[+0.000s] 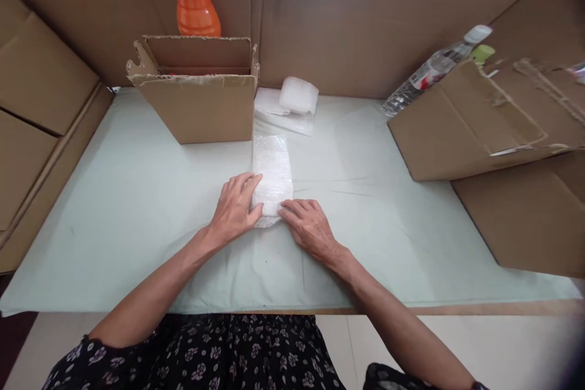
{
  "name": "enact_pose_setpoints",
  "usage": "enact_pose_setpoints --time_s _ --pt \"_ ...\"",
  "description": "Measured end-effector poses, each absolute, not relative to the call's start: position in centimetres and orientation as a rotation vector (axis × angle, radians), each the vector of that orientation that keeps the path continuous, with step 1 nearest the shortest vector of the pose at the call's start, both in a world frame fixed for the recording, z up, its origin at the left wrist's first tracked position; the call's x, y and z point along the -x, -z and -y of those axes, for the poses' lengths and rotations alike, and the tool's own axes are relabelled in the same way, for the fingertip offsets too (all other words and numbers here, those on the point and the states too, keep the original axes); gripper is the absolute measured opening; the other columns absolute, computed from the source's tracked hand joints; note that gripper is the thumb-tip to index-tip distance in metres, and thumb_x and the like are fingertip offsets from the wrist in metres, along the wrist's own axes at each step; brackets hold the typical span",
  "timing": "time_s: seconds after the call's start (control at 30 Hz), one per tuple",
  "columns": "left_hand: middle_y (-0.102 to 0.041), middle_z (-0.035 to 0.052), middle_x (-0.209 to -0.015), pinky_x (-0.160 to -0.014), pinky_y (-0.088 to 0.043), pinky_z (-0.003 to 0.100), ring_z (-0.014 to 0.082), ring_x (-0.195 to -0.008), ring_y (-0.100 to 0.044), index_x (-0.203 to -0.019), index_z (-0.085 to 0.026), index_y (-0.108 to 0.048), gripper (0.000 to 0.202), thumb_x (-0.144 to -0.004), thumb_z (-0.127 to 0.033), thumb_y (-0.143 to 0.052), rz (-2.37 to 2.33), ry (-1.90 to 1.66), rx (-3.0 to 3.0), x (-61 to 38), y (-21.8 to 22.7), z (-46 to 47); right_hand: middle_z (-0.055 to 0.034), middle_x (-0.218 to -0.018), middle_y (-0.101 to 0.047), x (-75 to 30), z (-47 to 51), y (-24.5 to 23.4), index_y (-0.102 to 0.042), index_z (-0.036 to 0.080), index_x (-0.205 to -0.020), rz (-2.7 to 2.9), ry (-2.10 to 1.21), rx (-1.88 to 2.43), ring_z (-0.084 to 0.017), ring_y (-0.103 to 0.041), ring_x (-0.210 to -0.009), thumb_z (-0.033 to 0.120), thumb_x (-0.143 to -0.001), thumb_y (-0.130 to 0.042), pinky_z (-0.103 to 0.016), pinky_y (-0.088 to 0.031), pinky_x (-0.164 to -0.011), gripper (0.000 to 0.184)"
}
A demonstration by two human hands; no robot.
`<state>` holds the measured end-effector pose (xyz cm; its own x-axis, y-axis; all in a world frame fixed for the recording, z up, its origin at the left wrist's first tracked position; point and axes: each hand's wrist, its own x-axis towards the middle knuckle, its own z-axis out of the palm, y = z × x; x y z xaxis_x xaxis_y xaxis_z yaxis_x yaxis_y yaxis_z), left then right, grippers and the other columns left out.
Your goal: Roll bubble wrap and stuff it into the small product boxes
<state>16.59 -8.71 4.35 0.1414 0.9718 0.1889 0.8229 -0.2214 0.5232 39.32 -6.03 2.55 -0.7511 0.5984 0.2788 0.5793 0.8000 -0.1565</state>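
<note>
A folded piece of white bubble wrap [271,161] lies flat on the pale green cloth in front of me. My left hand [234,204] rests along its left edge, thumb and forefinger spread apart and touching it. At the lower right corner of the wrap, my right hand [308,222] lies palm down with its fingers stretched out and their tips on the edge. Its thumb is mostly hidden. A roll of bubble wrap [298,95] sits just behind, partly unrolled. Whether anything is inside the folded piece I cannot tell.
An open cardboard box [210,109] stands behind my left hand, with an orange bottle [195,3] beyond it. On the right, a clear plastic bottle [429,76] leans beside more cardboard boxes [466,122]. The green cloth [137,195] covers the table up to its front edge.
</note>
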Motion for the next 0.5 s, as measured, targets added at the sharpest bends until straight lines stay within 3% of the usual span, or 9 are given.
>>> enact_pose_setpoints --time_s 0.07,0.17,0.3,0.43,0.5 --pt "-0.052 0.0165 -0.146 -0.111 -0.039 0.051 0.0336 -0.134 -0.047 -0.143 -0.019 -0.048 0.062 -0.084 -0.031 -0.063 -1.509 -0.809 -2.228 -16.2 -4.7 10.6 -0.0086 -0.104 -0.075 -39.1 5.6 -3.1 -0.069 0.017 -0.107 2.66 -0.159 0.902 -0.021 -0.063 -0.088 0.012 -0.099 -0.048 -0.037 -0.041 -0.081 0.024" --pt "-0.067 0.0118 -0.126 -0.103 -0.046 0.045 0.0274 -0.117 -0.06 -0.144 -0.02 -0.047 0.057 -0.089 -0.028 -0.059 -1.373 -0.801 -2.163 -16.1 -4.6 12.9 -0.0042 -0.088 -0.075 -39.1 6.1 -4.8 -0.069 0.018 -0.107 2.657 -0.413 0.895 -0.019 -0.064 -0.079 0.018 -0.101 -0.049 -0.034 -0.043 -0.079 0.021" --pt "-0.074 0.0045 -0.098 -0.083 -0.053 0.035 0.0193 -0.083 -0.066 -0.139 -0.02 -0.052 0.048 -0.091 -0.02 -0.051 -1.636 -0.738 -1.841 -16.8 -3.7 13.0 -0.0079 -0.104 -0.074 -39.2 8.5 -6.6 -0.066 0.018 -0.114 2.479 -0.334 0.99 -0.021 -0.065 -0.092 0.022 -0.1 -0.053 -0.035 -0.045 -0.082 0.019" --pt "-0.071 0.0021 -0.082 -0.08 -0.054 0.037 0.0215 -0.077 -0.065 -0.14 -0.017 -0.052 0.054 -0.087 -0.021 -0.057 -1.725 -0.545 -1.824 -17.5 -3.2 10.8 -0.0113 -0.112 -0.071 -39.1 10.8 -6.0 -0.065 0.018 -0.115 2.423 -0.129 1.014 -0.025 -0.062 -0.102 0.018 -0.096 -0.058 -0.038 -0.044 -0.084 0.021" --pt "-0.072 0.0048 -0.087 -0.083 -0.054 0.04 0.0237 -0.082 -0.066 -0.138 -0.016 -0.054 0.052 -0.087 -0.019 -0.058 -1.755 -0.551 -1.882 -17.7 -3.2 10.2 -0.0133 -0.119 -0.07 -38.7 10.8 -4.8 -0.064 0.017 -0.119 2.531 -0.108 0.998 -0.028 -0.06 -0.11 0.017 -0.095 -0.058 -0.04 -0.044 -0.087 0.026"
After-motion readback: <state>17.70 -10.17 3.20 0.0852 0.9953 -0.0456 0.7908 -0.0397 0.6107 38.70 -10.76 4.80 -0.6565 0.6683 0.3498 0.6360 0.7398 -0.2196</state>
